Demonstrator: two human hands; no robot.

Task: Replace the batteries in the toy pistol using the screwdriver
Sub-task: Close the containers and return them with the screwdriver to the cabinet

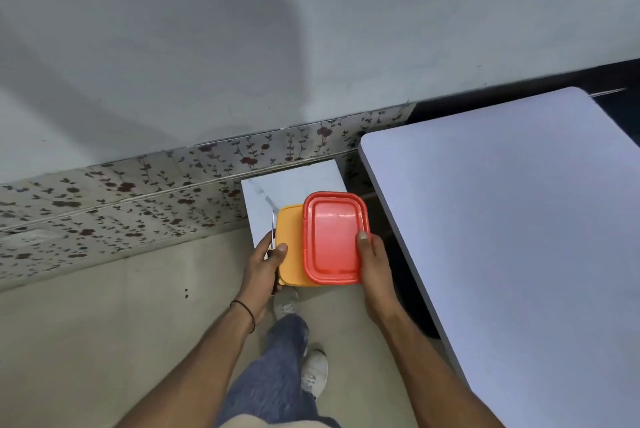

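Jeans (273, 375) and pale shoes (315, 372) fill the bottom of the view, one foot ahead of the other on a beige floor (104, 341). Two bare forearms reach forward above them.

The screwdriver (273, 226) is in the left hand (265, 263). Its thin metal shaft points away from the person, along the left edge of a yellow box (291, 244). Its dark handle is mostly hidden in the palm. The left hand's fingers are curled around the handle, and its thumb presses on top of the yellow box, so this hand grips both at once. A thin black band (244, 313) circles the left wrist.

A red box (332, 237) lies on the yellow box, lid up, overlapping its right part and reaching further right. The right hand (374, 264) grips the red box at its right edge, with the thumb flat on the lid. The fingers are out of sight underneath. Both boxes are held in the air at about waist height.

Below and beyond the boxes is a white slab (287, 192) with faint grey veins, close to the base of the wall. A strip of flowered tiles (138, 199) runs along that base, under a plain grey wall (242, 29). A pale lavender table (519, 219) with rounded corners stands just to the right of the hands, its top bare where visible.
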